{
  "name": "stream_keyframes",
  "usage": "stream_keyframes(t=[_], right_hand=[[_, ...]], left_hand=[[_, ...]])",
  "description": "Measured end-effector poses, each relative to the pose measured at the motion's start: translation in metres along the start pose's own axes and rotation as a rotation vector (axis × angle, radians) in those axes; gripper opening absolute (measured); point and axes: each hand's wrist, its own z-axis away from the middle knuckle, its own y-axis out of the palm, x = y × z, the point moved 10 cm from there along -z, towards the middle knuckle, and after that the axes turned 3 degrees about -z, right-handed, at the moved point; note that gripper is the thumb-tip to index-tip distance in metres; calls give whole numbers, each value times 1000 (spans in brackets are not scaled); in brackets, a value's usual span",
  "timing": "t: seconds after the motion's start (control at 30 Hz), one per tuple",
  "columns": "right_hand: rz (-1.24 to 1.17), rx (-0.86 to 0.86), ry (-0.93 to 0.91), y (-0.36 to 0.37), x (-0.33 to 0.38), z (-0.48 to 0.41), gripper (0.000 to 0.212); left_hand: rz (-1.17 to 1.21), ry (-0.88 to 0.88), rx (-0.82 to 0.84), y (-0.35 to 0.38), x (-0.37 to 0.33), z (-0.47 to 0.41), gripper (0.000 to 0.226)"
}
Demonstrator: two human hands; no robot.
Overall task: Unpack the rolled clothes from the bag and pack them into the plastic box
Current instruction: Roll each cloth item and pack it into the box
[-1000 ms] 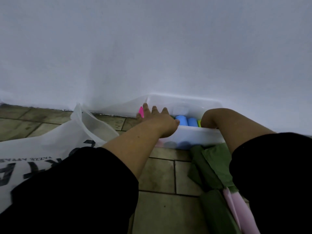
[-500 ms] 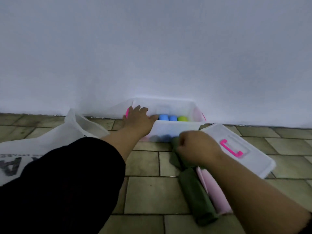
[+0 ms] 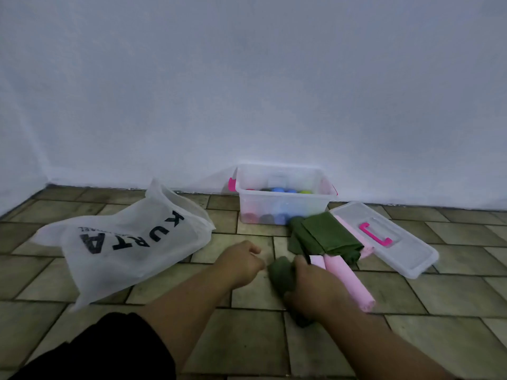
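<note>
Gripping a dark green rolled cloth (image 3: 281, 272), the right hand (image 3: 312, 293) curls round it. The left hand (image 3: 240, 263), fisted and holding nothing, sits just beside its fingers. The clear plastic box (image 3: 285, 198) stands beyond them.

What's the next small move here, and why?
Probably lift the green roll toward the plastic box. The right hand grips that roll on the floor, and the box stands open, its lid lying beside it.
</note>
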Motion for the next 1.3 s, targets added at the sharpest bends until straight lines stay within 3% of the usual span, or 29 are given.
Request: stream_keyframes(t=[0.07, 0.17, 0.27, 0.33, 0.47, 0.67, 0.73, 0.8, 0.87, 0.9, 1.03, 1.3], right_hand=[[-48, -32, -85, 7, 22, 2, 38], [-136, -38, -193, 15, 44, 7, 46], [-261, -11, -185, 14, 40, 12, 47], [-306, -28, -152, 9, 29, 15, 48], [-254, -115, -200, -3, 24, 22, 29], [-6, -110, -266, 10, 39, 22, 38], [-7, -101, -251, 13, 38, 16, 41], [-41, -86, -200, 13, 32, 9, 44], [-85, -82, -130, 13, 25, 3, 44], [-110, -79, -90, 13, 21, 1, 43], [-248, -64, 42, 18, 14, -3, 38], [-584, 60, 121, 43, 17, 3, 33]], left_hand=[[-82, 13, -31, 0, 6, 11, 45], [-366, 258, -113, -8, -8, 24, 43], [-570, 400, 55, 14, -10, 34, 39], [-637, 425, 75, 20, -7, 33, 41], [-575, 369, 152, 28, 1, 24, 35], [-472, 204, 260, 35, 10, 7, 27], [-527, 173, 210, 32, 12, 2, 33], [-562, 127, 6, 12, 14, -3, 49], [-377, -11, -172, -9, 23, 0, 62], [-221, -108, -174, -10, 31, 2, 65], [339, -376, -4, 30, 39, 12, 63], [660, -362, -143, 36, 30, 10, 48]])
